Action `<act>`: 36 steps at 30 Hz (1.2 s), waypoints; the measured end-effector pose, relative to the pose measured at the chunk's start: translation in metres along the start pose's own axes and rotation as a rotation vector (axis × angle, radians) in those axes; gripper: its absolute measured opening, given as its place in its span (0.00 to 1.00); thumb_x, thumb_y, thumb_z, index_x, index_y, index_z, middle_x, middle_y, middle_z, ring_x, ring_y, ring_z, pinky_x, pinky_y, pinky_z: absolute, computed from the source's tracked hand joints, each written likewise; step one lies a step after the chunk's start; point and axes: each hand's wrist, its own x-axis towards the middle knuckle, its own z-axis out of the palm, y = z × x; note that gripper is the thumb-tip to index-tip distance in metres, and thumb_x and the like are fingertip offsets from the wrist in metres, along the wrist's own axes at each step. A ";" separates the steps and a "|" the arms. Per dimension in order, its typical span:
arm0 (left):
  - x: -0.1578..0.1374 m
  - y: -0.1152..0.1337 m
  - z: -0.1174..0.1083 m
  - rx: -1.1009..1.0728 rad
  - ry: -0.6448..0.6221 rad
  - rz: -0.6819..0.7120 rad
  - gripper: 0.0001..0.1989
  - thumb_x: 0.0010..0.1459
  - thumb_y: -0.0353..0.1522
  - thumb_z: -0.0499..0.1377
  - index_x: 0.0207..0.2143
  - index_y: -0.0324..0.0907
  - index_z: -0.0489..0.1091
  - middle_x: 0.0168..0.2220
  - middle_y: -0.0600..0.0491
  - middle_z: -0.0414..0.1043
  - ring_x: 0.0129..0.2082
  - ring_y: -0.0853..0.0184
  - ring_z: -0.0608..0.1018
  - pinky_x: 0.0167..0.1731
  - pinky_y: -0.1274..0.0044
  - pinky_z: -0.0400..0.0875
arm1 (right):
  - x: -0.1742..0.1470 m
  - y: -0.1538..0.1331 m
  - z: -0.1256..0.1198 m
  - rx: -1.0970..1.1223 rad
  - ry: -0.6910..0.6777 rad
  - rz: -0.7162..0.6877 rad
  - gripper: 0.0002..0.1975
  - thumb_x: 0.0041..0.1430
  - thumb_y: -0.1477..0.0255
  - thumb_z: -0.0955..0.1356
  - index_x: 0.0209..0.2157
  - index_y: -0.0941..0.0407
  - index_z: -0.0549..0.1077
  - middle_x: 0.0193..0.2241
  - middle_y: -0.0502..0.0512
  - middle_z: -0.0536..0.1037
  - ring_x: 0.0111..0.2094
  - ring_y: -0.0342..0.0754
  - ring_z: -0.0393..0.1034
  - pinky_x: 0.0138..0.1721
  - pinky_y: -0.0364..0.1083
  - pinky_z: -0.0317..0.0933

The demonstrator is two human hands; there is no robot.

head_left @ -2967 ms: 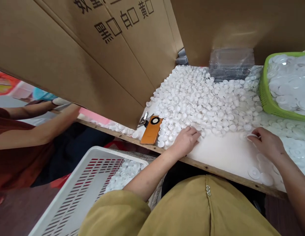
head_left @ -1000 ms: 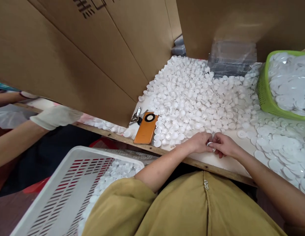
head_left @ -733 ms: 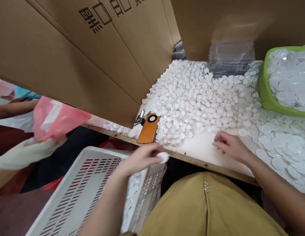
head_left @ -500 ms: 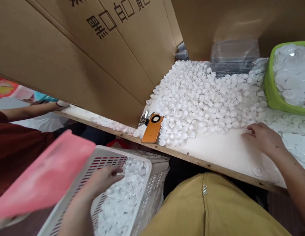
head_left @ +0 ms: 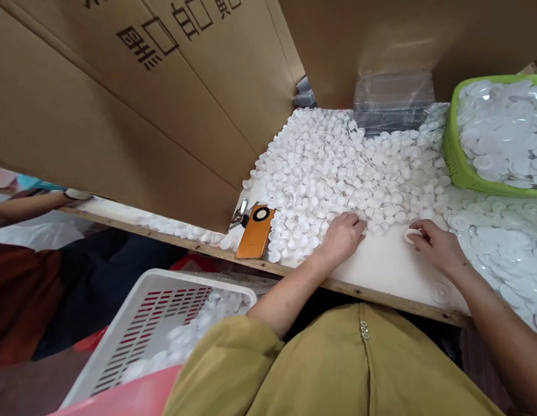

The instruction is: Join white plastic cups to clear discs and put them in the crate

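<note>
Cardboard [head_left: 155, 115] takes up the most room, one printed panel slanting along the left and a second panel [head_left: 407, 46] standing across the back. Between them and the person spreads the white worktop [head_left: 385, 266], edged at the front with a strip of wood. Below that edge is the person's olive shirt [head_left: 311, 364], and beside it on the left a white slatted basket [head_left: 153, 309] partly filled with white pieces [head_left: 181, 341]. A co-worker [head_left: 21, 300] in dark red sits farther left, one forearm reaching behind the cardboard.

On the worktop, a broad heap of small white cups [head_left: 333, 162] covers the middle and back. Flat white discs [head_left: 502, 254] lie overlapped to its right, and behind them a green basket [head_left: 461, 164] is full of more white pieces. Clear plastic packets [head_left: 393, 104] lean against the back panel. Something pink [head_left: 129, 396] crosses the near end of the slatted basket.

The left hand [head_left: 344, 238] rests at the front edge of the heap, fingers curled over the cups; whether its grip has closed on one cannot be told. The right hand [head_left: 439, 245] has its grip clamped on a single white disc, thumb and fingers pinching it just above a bare patch. An orange phone [head_left: 254, 236] lies at the heap's left corner, touching cups, with keys [head_left: 239, 214] just beside it. One loose disc [head_left: 441, 293] lies near the right wrist.
</note>
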 end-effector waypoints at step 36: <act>-0.016 0.015 -0.002 -0.552 -0.245 -0.248 0.17 0.46 0.39 0.68 0.36 0.41 0.71 0.32 0.54 0.73 0.32 0.67 0.74 0.30 0.78 0.65 | 0.005 -0.058 0.048 0.380 -0.460 0.234 0.13 0.50 0.67 0.72 0.29 0.55 0.64 0.18 0.45 0.70 0.12 0.41 0.64 0.11 0.37 0.51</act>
